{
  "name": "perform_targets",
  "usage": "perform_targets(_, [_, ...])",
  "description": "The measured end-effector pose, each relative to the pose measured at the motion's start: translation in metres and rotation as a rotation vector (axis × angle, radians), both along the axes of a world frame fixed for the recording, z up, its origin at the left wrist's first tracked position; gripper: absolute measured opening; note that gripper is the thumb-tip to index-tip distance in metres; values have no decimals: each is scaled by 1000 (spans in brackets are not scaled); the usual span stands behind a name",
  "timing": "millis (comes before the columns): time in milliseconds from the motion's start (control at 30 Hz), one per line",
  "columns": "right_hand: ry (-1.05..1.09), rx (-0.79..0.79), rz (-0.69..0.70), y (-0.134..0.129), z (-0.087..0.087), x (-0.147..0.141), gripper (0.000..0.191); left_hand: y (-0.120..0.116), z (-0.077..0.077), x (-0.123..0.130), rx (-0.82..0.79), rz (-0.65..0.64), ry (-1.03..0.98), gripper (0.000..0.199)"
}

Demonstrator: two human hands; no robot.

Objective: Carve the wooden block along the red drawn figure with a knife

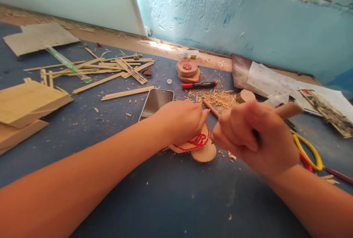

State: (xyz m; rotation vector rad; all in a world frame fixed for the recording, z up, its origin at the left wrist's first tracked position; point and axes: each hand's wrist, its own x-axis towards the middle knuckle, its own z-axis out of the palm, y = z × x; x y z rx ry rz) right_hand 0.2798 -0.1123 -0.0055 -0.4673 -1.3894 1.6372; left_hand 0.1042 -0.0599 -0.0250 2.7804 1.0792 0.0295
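Observation:
My left hand (184, 120) is closed over a flat wooden piece (200, 140) with red marker lines, pressing on its far left part. Under that piece, a round wooden disc (204, 153) shows at the front. Just right of it, my right hand (248, 131) is wrapped round a wooden handle (289, 110), whose end sticks out to the right; the tool's tip is hidden by the fingers. Between the hands a thin wooden stick (211, 108) points away over the shavings (220, 99).
A phone (157, 102) lies behind my left forearm. Further back are a red marker (199, 85), stacked painted discs (188, 69) and wooden sticks (110, 68). Wooden boards (33, 102) lie left, yellow-handled scissors (309, 149) right. A blue wall (193, 13) stands behind.

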Motion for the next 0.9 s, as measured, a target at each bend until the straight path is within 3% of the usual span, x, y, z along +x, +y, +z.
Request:
perform_targets(100, [-112, -17, 10, 0, 11, 9, 74, -1, 2, 1, -17, -1, 159, 37])
perform_targets(233, [-282, -32, 38, -1, 17, 11, 85, -1, 3, 0, -21, -22, 165, 33])
perform_targets(333, [-249, -47, 106, -1, 19, 11, 80, 0, 3, 1, -46, -8, 170, 32])
perform_targets(567, [-268, 76, 67, -7, 22, 15, 68, -1, 4, 3, 0, 53, 170, 52])
perform_targets(700, [-324, 42, 66, -12, 27, 12, 71, -1, 5, 4, -12, 69, 178, 55])
perform_targets(900, [-304, 167, 70, -9, 19, 10, 65, -2, 9, 8, -22, 63, 229, 53])
